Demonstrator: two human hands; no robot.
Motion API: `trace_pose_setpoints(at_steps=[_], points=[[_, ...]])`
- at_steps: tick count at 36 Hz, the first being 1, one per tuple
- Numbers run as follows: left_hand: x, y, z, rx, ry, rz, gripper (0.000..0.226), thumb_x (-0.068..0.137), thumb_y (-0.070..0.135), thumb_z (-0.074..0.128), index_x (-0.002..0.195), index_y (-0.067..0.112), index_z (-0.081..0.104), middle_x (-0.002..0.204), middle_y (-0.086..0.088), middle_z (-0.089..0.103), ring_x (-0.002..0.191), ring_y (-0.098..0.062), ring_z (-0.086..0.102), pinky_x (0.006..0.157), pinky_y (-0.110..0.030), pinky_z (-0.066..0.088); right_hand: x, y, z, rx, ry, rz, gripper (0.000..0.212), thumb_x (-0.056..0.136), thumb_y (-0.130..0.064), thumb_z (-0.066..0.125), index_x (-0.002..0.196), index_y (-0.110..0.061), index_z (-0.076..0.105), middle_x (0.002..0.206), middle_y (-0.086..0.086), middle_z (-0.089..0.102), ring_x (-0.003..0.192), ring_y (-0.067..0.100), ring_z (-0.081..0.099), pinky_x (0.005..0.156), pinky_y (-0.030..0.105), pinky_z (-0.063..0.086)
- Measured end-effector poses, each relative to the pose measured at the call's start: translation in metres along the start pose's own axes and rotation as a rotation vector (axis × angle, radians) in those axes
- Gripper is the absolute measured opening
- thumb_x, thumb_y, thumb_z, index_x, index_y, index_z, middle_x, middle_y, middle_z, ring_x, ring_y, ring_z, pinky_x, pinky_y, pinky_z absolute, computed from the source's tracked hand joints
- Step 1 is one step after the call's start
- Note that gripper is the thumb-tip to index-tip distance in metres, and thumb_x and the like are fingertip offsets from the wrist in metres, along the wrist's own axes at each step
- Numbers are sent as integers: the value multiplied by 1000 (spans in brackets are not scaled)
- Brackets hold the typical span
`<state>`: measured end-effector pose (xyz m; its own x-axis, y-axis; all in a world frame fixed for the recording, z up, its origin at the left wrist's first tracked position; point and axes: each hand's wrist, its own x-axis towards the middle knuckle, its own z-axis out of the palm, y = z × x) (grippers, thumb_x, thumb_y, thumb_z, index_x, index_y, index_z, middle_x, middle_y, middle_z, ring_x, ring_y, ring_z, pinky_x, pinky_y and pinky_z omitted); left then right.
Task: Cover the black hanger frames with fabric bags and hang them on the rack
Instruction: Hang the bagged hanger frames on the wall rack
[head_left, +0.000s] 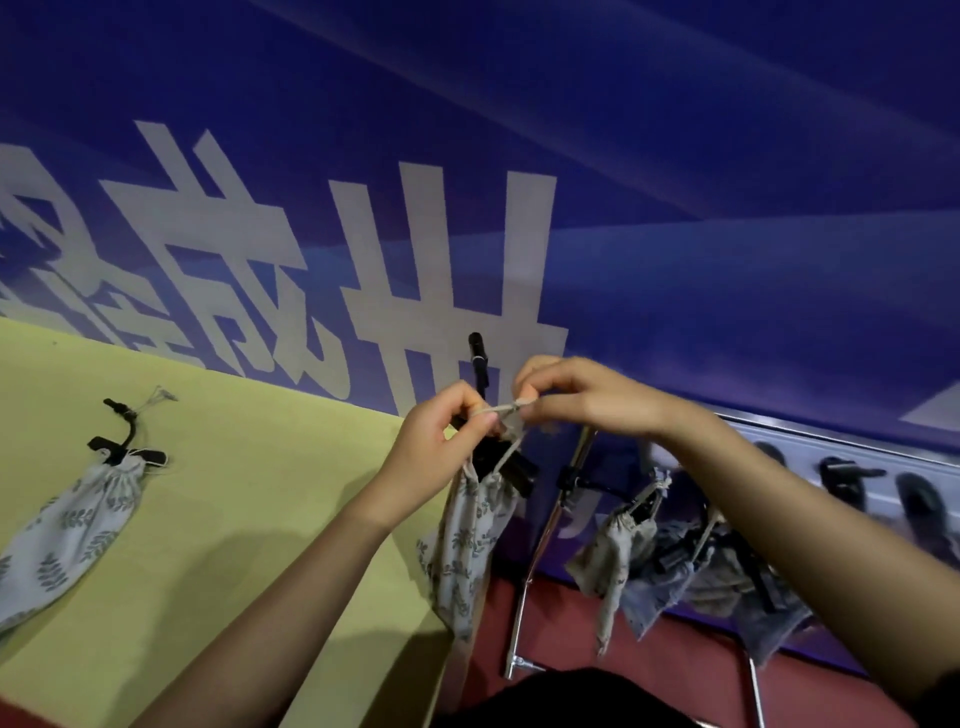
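One yellow-green table (208, 519) meets blue wall (675, 208).

Staged demo/event space – big printed blue banner (571, 156) w/ characters, red floor (649, 660).

Low at the left of the frame, the leaf-print bag (67, 540) on the yellow table (218, 519) ran off the left edge, its bottom unseen. The left hand (441, 447) and right hand (566, 395) hid most of the held black hanger frame (506, 465). At right, the bags on the rack (675, 566) were a blurred, overlapping bunch; I could not count them.
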<state>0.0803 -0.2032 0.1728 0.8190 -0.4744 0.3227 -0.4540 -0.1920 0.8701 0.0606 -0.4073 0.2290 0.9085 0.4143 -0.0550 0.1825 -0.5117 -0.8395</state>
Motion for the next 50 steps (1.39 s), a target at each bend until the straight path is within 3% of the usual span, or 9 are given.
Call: trace_pose_setpoints(at_steps=[4, 7, 12, 16, 21, 27, 37, 45, 50], points=[[6, 8, 6, 5, -42, 7, 23, 92, 12, 60, 73, 19, 51, 74, 6, 63, 74, -13, 60, 71, -23, 45, -14, 10, 7, 376, 28, 40, 17, 88, -16, 56, 86, -4, 68, 96, 14, 62, 92, 20, 59, 84, 26, 45], [12, 16, 12, -26, -80, 14, 21, 90, 18, 61, 71, 19, 51, 71, 1, 62, 71, -18, 59, 70, -28, 46, -25, 14, 13, 553, 73, 28, 17, 86, -15, 53, 74, -8, 62, 76, 12, 57, 82, 28, 53, 78, 30, 41], [16, 31, 25, -99, -204, 17, 18, 91, 9, 62, 77, 13, 52, 63, 5, 58, 63, -11, 56, 65, -24, 45, -50, 16, 16, 803, 191, 53, 16, 83, -11, 51, 68, -7, 53, 53, -3, 39, 50, 12, 41, 68, 25, 48], [19, 42, 47, -56, -358, -40, 13, 94, 12, 60, 90, 24, 59, 60, 6, 60, 63, -9, 60, 70, -32, 49, -73, 26, 19, 877, 296, 109, 15, 82, -13, 52, 68, -6, 55, 49, -4, 28, 43, 7, 25, 52, 22, 38], [11, 54, 74, -13, -649, -66, 29, 98, 14, 51, 70, 17, 60, 53, 8, 55, 54, -5, 52, 61, -21, 41, -113, 40, 30, 979, 264, 179, 18, 83, -10, 50, 66, -7, 56, 48, -5, 27, 41, 4, 21, 50, 26, 20], [-19, 49, 125, -228, -843, -234, 33, 99, 5, 43, 68, 10, 52, 46, 8, 44, 50, -8, 43, 61, -24, 48, -162, 72, 48, 1062, 234, 333, 17, 80, -13, 49, 65, -7, 52, 46, -9, 25, 38, 2, 18, 44, 21, 14], [-52, 34, 217, -336, -806, -487, 33, 100, 6, 41, 69, 10, 52, 47, 9, 39, 48, -6, 40, 60, -21, 47, -236, 131, 54, 952, 329, 454, 32, 95, -6, 46, 65, -10, 54, 52, -3, 22, 43, 6, 19, 45, 20, 18], [-45, 54, 311, -290, -823, -586, 36, 95, -2, 37, 64, 8, 52, 44, 5, 41, 40, -4, 37, 51, -19, 44, -301, 178, 24, 906, 413, 545, 20, 85, -19, 56, 72, -4, 51, 52, -3, 22, 45, 7, 17, 48, 26, 9], [-34, 70, 362, -267, -839, -616, 30, 92, -2, 40, 66, 5, 55, 49, -2, 51, 44, -7, 51, 56, -17, 47, -339, 198, 4, 812, 566, 583, 29, 98, -7, 48, 69, -7, 53, 53, 0, 26, 46, 9, 21, 48, 25, 14]])
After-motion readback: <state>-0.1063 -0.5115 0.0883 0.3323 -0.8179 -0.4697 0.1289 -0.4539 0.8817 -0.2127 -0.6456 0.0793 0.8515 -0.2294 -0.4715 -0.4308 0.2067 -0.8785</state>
